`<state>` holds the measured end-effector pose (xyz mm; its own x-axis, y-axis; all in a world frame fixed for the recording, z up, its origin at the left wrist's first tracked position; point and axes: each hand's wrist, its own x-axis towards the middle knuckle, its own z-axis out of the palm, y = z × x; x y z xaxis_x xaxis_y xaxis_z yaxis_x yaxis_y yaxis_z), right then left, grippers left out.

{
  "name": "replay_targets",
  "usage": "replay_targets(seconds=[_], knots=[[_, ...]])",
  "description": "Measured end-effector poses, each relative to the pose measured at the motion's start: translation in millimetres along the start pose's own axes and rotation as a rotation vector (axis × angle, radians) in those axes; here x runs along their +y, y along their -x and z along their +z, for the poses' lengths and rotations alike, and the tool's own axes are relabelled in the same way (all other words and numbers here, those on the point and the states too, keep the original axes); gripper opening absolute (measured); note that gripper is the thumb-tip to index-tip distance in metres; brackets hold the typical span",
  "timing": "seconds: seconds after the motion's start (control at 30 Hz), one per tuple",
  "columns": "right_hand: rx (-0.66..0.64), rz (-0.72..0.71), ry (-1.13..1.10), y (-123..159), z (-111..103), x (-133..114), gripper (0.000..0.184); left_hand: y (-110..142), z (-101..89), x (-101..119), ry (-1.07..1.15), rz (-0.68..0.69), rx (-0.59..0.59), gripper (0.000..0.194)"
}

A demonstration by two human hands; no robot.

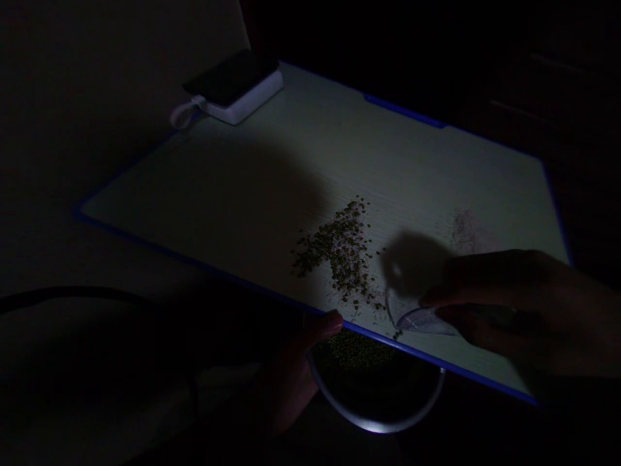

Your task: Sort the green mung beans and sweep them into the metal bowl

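Note:
My left hand [295, 375] reaches up from below, its thumb lying over the near blue edge of a pale board [233, 220]. The other fingers are hidden under the board, beside the rim of a round bowl [378, 427]. Small green beans [361, 349] fill part of the bowl, which sits beneath that edge. A loose heap of green beans [347, 252] is spread over the middle of the board. My right hand [514, 304] is closed on a clear, thin plastic piece [427, 320] with a curved rim, held low on the board just right of the heap.
A white box-like device [242, 103] with a dark top and a strap loop [184, 115] rests at the board's far left corner. A pale pinkish patch [466, 226] of fine bits lies behind my right hand. A dark cable [72, 291] curves at the left. The surroundings are very dark.

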<state>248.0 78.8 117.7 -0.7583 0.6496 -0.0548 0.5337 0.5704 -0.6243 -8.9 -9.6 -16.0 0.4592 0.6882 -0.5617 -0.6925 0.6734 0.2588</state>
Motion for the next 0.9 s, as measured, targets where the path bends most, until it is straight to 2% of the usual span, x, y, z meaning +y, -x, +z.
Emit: replay_targets(seconds=[0.2,0.3,0.53,0.63,0.77,0.9], knots=[[-0.047,-0.014,-0.006,-4.6,-0.4,-5.0,0.021,1.4,11.9,4.9,-0.006,0.028,0.003,0.037],[-0.053,-0.02,-0.016,-4.9,-0.3,-7.4,0.021,2.1,10.2,4.2,0.001,0.034,0.003,0.045],[0.008,0.044,0.01,9.8,-5.6,4.2,0.017,2.2,4.7,2.3,-0.003,0.017,-0.001,0.048],[-0.032,0.073,0.016,9.9,-5.9,3.5,0.02,2.2,6.1,4.1,0.005,0.018,0.009,0.054],[-0.084,0.017,0.037,3.4,-4.6,-3.9,0.023,2.0,3.6,3.4,0.003,-0.006,0.054,0.05],[-0.05,0.018,0.034,1.9,-3.7,-5.3,0.022,0.5,-0.6,0.8,-0.006,0.0,0.002,0.04]])
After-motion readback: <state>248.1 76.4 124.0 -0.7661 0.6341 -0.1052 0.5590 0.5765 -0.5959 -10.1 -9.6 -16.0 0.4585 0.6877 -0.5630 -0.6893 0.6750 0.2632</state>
